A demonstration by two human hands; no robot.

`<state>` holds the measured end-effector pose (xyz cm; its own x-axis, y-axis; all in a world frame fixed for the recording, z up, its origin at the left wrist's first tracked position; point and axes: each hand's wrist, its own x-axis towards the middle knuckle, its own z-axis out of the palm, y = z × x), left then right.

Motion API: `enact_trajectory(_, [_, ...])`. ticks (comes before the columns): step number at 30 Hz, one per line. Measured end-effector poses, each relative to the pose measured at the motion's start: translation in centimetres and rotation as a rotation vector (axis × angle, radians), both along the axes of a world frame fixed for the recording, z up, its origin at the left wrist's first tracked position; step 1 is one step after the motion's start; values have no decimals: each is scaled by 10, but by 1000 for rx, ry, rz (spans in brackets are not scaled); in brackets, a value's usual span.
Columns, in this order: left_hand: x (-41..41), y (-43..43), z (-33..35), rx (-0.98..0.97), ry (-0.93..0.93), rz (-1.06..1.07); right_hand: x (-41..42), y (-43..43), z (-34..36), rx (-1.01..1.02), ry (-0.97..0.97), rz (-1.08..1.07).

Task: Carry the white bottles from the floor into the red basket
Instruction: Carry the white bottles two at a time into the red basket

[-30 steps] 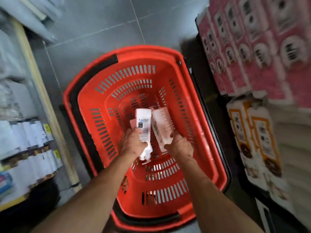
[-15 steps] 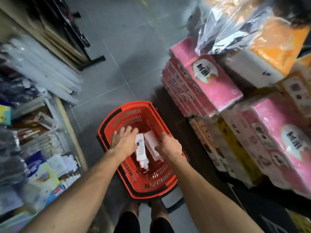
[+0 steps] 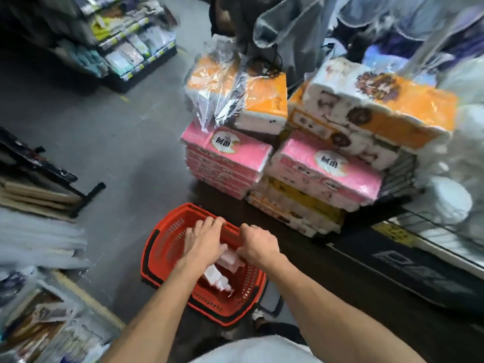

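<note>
Two white bottles (image 3: 215,276) lay side by side in the one red basket (image 3: 183,207) on the grey floor (image 3: 117,142), partly hidden under the person's two hands. The left hand (image 3: 203,243) hovered over the basket's far half with fingers straight and spread, gripping nothing, while the right hand (image 3: 258,246) had its fingers curled just above the right bottle, though blur hid whether it gripped it. Against half a second earlier, both bottles remained in the basket, the basket looked farther below, and both hands sat nearer its far rim.
</note>
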<state>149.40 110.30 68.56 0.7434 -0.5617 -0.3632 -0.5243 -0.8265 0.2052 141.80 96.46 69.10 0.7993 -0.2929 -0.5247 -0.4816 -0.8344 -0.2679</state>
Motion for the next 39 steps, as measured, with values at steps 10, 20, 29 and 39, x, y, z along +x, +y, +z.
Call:
enact_trajectory(10, [-21, -59, 36, 144, -98, -399, -86, -45, 46, -67, -150, -407])
enact_trajectory(20, [-141, -193, 70, 65, -180, -844, -259, -117, 77, -94, -170, -846])
enact_trajectory(29, [-286, -289, 83, -25, -191, -1083, -421, -165, 84, -125, -139, -1160])
enact_trajectory(39, [-456, -379, 82, -67, -188, -1439, -598, -175, 93, -154, -87, -1609])
